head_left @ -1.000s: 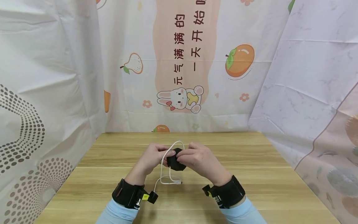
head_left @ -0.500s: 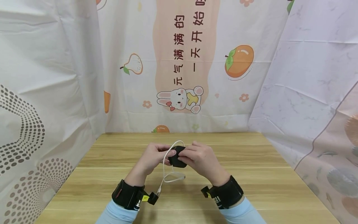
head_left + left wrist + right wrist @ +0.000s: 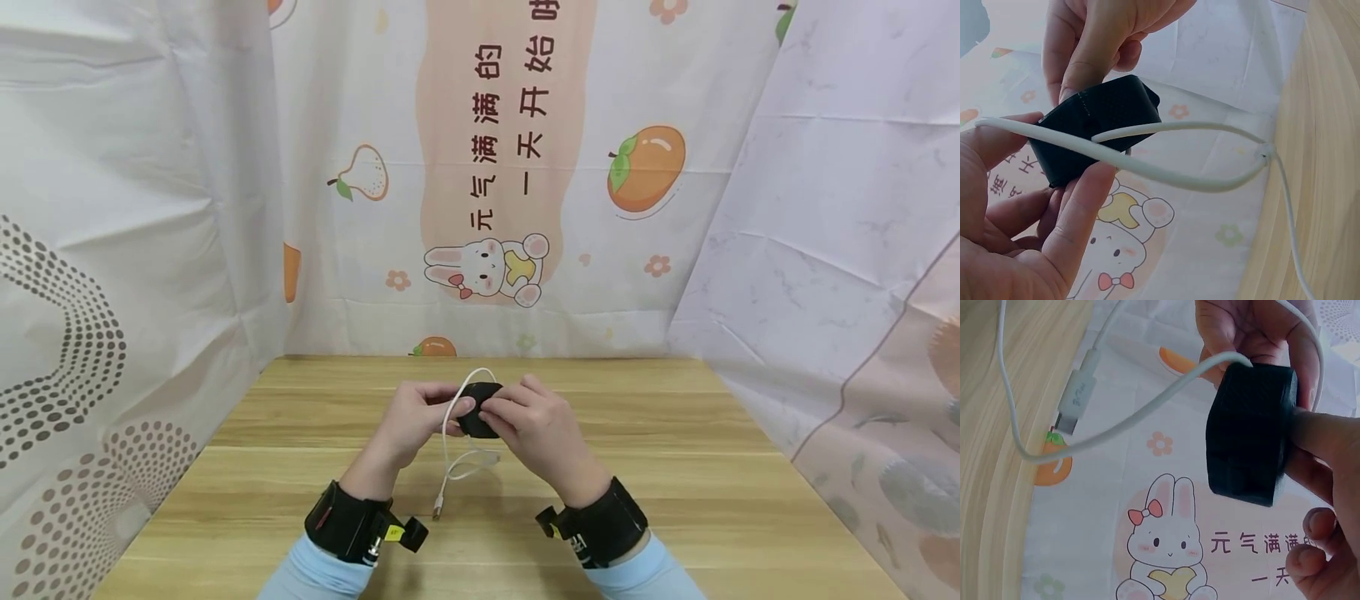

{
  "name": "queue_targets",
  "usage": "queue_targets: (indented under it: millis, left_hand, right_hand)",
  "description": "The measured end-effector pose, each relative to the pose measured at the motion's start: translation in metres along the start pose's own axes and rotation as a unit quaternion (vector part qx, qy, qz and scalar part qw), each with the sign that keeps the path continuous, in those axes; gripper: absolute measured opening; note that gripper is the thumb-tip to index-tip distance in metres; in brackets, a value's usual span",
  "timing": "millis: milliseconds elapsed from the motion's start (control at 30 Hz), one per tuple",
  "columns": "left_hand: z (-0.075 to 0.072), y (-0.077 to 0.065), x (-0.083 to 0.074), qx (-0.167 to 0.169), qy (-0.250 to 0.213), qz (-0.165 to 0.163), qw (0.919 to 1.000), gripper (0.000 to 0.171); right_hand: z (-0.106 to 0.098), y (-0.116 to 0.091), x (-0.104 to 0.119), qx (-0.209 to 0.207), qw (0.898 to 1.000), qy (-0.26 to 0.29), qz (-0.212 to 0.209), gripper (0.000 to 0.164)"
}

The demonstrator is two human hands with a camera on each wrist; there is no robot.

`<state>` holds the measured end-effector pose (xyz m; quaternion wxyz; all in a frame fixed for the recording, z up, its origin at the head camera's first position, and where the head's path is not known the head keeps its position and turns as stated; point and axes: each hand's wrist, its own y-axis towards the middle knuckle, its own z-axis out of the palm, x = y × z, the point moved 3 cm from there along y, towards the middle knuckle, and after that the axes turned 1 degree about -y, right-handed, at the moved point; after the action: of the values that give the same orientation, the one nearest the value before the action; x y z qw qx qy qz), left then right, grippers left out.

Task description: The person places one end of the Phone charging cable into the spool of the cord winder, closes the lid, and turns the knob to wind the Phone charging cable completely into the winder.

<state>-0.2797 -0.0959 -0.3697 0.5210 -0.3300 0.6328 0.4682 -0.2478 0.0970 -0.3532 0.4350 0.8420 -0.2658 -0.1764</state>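
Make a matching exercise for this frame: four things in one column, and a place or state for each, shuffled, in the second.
Things:
1. black block
2. white cable
3. cable's plug end
4. wooden table

Places or states:
A. hangs low between the two wrists, just above the table
B. lies under both hands, with printed cloth walls around it
C. gripped from both sides by the left hand and the right hand
D. loops over the block and trails down toward the person

Right pairs: 1-C, 2-D, 3-A, 4-B
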Motion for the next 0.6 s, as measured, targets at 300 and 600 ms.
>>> queue_targets:
  millis: [300,600]
  left_hand:
    - [0.0052,0.0004,-0.0006,0.003,-0.001,0.017,0.9998,0.031]
    - [0.0092,0.0019,0.0057,-0.017,0.016,0.051,0.9984,0.029]
  right_hand:
    - [-0.0001,-0.0012,0.0038,-0.011,0.996,0.032,0.077,0.008]
    - [0.0045,-0.0037,-0.0034,-0.019,0.975,0.084,0.204,0.008]
